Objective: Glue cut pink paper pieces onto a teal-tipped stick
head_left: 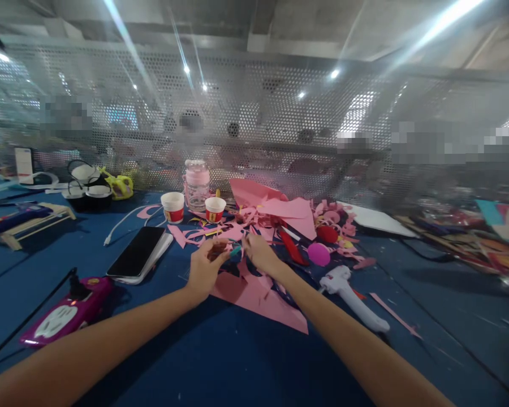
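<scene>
My left hand (206, 267) is closed in a pinch on a small teal piece (235, 250), whose kind I cannot make out. Close beside it, my right hand (259, 252) has its fingers curled together at a strip of pink, and what sits between the fingertips is hidden. Beneath both hands lies a sheet of cut pink paper (258, 299) with uneven edges. A heap of pink paper scraps (275, 212) spreads just beyond them. To the right of my right hand are a red tool-like piece (294, 247) and a magenta disc (318, 254).
A white glue gun (352, 297) lies right of my right forearm. Two paper cups (172, 207) and a pink-lidded bottle (197, 186) stand behind my hands. On the left are a black-screened phone (136, 252) and a purple power strip (68, 311). A perforated screen (254, 124) closes the back.
</scene>
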Demonstrator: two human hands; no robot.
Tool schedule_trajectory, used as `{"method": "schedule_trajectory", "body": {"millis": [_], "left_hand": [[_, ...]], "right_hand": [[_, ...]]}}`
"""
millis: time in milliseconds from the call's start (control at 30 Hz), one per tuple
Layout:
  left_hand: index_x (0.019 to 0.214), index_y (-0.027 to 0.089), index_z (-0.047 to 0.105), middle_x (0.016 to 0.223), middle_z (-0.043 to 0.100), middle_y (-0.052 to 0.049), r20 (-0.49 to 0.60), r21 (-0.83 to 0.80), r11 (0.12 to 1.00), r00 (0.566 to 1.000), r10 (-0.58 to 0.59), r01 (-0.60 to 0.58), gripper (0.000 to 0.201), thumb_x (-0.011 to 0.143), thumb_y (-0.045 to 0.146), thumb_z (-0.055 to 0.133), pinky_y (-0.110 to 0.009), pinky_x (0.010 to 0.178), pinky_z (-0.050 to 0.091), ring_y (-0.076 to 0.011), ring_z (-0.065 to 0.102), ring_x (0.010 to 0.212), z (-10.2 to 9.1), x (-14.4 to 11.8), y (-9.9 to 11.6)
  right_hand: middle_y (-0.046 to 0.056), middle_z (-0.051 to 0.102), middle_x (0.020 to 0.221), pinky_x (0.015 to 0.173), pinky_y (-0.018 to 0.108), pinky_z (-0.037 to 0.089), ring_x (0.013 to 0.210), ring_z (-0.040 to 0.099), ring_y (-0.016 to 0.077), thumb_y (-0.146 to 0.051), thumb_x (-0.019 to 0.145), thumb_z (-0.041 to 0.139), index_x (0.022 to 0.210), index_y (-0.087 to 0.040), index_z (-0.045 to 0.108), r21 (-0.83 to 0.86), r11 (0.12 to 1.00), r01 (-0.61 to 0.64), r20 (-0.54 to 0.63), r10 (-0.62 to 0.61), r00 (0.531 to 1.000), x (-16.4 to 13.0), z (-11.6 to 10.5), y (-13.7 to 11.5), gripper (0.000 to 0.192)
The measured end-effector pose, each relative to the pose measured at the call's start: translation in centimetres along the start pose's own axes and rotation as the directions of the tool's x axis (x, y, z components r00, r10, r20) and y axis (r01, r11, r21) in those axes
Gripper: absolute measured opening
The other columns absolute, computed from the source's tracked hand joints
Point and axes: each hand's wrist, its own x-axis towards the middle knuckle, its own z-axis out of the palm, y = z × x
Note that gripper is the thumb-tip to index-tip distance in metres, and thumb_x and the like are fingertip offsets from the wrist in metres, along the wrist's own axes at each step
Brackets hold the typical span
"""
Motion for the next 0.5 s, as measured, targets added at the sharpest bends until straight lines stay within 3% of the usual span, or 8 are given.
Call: {"method": "schedule_trajectory", "body": {"millis": [100, 167, 233, 367, 500], "left_hand": [[0.089, 0.016, 0.063, 0.084, 0.068, -0.005, 0.008, -0.011, 1.0, 1.0, -0.004, 0.004, 0.023, 0.068, 0.025, 0.064, -0.03, 0.073, 0.052, -0.0174, 0.063, 0.081, 0.0, -0.1, 0.1], [0.089, 0.016, 0.063, 0.083, 0.068, -0.005, 0.025, -0.029, 1.0, 1.0, -0.012, 0.012, 0.023, 0.067, 0.023, 0.064, -0.03, 0.074, 0.052, -0.0173, 0.064, 0.08, 0.1, -0.1, 0.2], [0.087, 0.016, 0.064, 0.082, 0.069, -0.005, 0.042, -0.057, 0.998, 0.999, -0.027, 0.029, 0.022, 0.066, 0.022, 0.064, -0.03, 0.074, 0.053, -0.0172, 0.064, 0.08, 0.3, -0.2, 0.3], [0.087, 0.015, 0.064, 0.082, 0.07, -0.004, 0.049, -0.125, 0.989, 0.996, -0.074, 0.079, 0.025, 0.062, 0.019, 0.067, -0.03, 0.073, 0.054, -0.0174, 0.065, 0.079, 0.6, -0.5, 0.7], [0.084, 0.015, 0.066, 0.08, 0.07, -0.004, 0.134, -0.182, 0.976, 0.986, -0.096, 0.12, 0.024, 0.06, 0.018, 0.069, -0.028, 0.07, 0.055, -0.0169, 0.066, 0.076, 0.7, -0.8, 1.0]], "right_hand": [[0.008, 0.054, 0.11, 0.076, 0.038, 0.048, 0.092, 0.056, 0.0182, -0.03, 0.086, 0.048, 0.111, -0.015, 0.05, 0.217, 0.974, -0.063, -0.148, 0.097, 0.984, 1.2, -1.7, 0.5, 0.029], [0.009, 0.062, 0.091, 0.066, 0.032, 0.051, 0.077, 0.061, 0.0159, -0.033, 0.093, 0.023, 0.099, -0.012, 0.049, 0.364, 0.93, -0.048, -0.195, 0.127, 0.973, 1.7, -3.4, 0.8, 0.034], [0.006, 0.063, 0.076, 0.056, 0.028, 0.051, 0.063, 0.062, 0.0138, -0.034, 0.093, 0.012, 0.093, -0.016, 0.044, 0.484, 0.875, -0.01, -0.217, 0.131, 0.967, 1.7, -5.2, 1.0, 0.037], [-0.003, 0.058, 0.06, 0.044, 0.025, 0.048, 0.045, 0.057, 0.0122, -0.043, 0.087, 0.032, 0.082, -0.022, 0.038, 0.625, 0.779, 0.049, -0.177, 0.081, 0.981, -0.8, -7.1, 0.7, 0.022], [-0.008, 0.048, 0.047, 0.034, 0.023, 0.043, 0.032, 0.047, 0.0101, -0.045, 0.078, 0.049, 0.079, -0.02, 0.041, 0.678, 0.735, 0.007, -0.01, 0.0, 1.0, -5.3, -5.6, -0.2, 0.026]]}}
